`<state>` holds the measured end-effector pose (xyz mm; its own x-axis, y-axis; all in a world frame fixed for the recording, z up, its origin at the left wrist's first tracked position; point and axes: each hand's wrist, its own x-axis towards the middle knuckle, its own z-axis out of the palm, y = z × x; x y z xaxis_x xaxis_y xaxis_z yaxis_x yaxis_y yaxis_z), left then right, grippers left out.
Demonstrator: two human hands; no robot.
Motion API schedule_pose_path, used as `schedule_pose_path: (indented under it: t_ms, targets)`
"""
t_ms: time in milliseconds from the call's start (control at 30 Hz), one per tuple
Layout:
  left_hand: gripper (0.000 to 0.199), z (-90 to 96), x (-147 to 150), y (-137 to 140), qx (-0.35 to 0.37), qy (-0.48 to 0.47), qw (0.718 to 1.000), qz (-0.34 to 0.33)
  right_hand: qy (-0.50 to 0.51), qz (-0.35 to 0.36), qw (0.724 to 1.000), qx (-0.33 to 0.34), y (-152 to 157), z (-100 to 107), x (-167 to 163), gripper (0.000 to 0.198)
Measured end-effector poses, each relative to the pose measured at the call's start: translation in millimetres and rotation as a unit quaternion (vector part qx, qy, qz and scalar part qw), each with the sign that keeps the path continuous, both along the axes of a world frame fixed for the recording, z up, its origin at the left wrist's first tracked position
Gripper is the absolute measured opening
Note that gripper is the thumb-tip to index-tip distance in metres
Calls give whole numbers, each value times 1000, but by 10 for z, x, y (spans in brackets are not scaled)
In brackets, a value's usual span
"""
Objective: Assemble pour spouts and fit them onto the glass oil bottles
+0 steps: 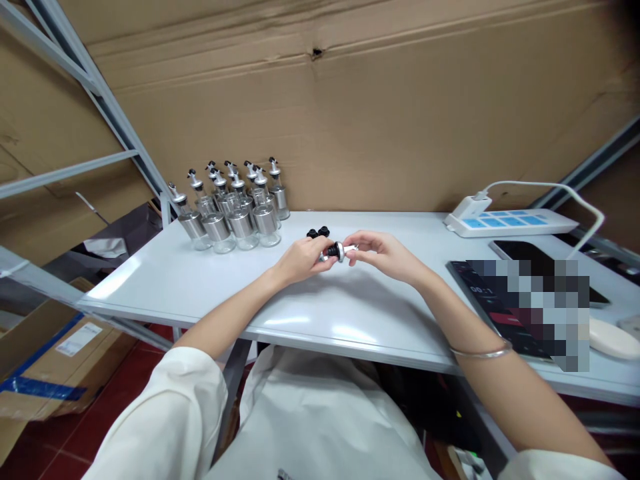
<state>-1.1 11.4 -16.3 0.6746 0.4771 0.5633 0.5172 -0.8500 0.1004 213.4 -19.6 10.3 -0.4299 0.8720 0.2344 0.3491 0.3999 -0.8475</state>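
Observation:
Between my two hands, above the middle of the table, is a pourer spout (341, 251) with a black ribbed stopper and a silver collar. The fingers of my left hand (305, 257) are closed around its stopper end. My right hand (384, 253) pinches the thin tip on the other side. Just behind my left hand lie a couple of small black caps (319, 233) on the table. Off to the left stands a group of several glass bottles (243, 222) with steel sleeves, each topped with a similar spout.
The white table (320, 310) backs onto a cardboard wall (370, 113). On the right are a power strip (515, 223) with a plugged-in charger, a dark tablet (487, 300), a phone (530, 257) and a cream oval object (615, 338). Metal shelf posts (120, 127) flank the left side.

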Motion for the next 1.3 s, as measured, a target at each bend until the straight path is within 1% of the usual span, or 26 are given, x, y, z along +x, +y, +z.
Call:
schedule_pose_path:
  t_ms: [67,133,233,333,400,467,500,567,633,733,800,867,967,1067,1167,1233,1300]
  targets:
    - [24,4,0,-6,-14,-1,1000,-1,-17,-8,1000,15,-3,-3,-4,31]
    - [24,8,7,-21,-34,-12,999,0,-21,-15,999,45,-6,-15,-20,29]
    - [26,-13,46,-65,-91,-58,994,9,-37,-38,989,137,-10,-49,-64,23]
    - [26,-58,107,-118,-159,-125,979,34,-76,-50,969,231,-18,-84,-109,19]
    - [26,-81,141,-143,-173,-163,970,56,-100,-48,956,271,-26,-95,-132,19]
    - [27,-89,161,-155,-162,-188,966,70,-113,-37,952,284,-35,-92,-147,20]
    - [27,-87,166,-156,-152,-197,966,70,-114,-28,954,278,-40,-86,-153,21]
    - [28,-80,169,-151,-133,-208,967,57,-107,-4,964,242,-53,-65,-159,21]
    - [30,-73,167,-143,-118,-212,969,37,-98,14,978,184,-70,-36,-160,21]
    - [31,-72,162,-129,-101,-203,974,19,-81,30,993,77,-99,15,-158,23]
    - [31,-77,156,-124,-90,-190,978,15,-62,38,997,12,-116,44,-153,24]
    - [32,-84,152,-122,-71,-174,982,13,-43,48,997,-35,-125,65,-143,26]
    - [36,-95,151,-127,-25,-153,988,9,-12,75,994,-79,-124,78,-121,28]
    - [42,-99,158,-137,43,-141,989,1,13,104,988,-110,-123,91,-109,30]
    - [43,-101,163,-140,114,-128,985,-14,26,123,983,-137,-130,122,-109,31]
    - [42,-100,158,-135,141,-114,983,-21,35,131,978,-156,-136,147,-108,33]
    - [43,-90,141,-125,154,-89,984,-29,42,139,974,-176,-138,165,-103,34]
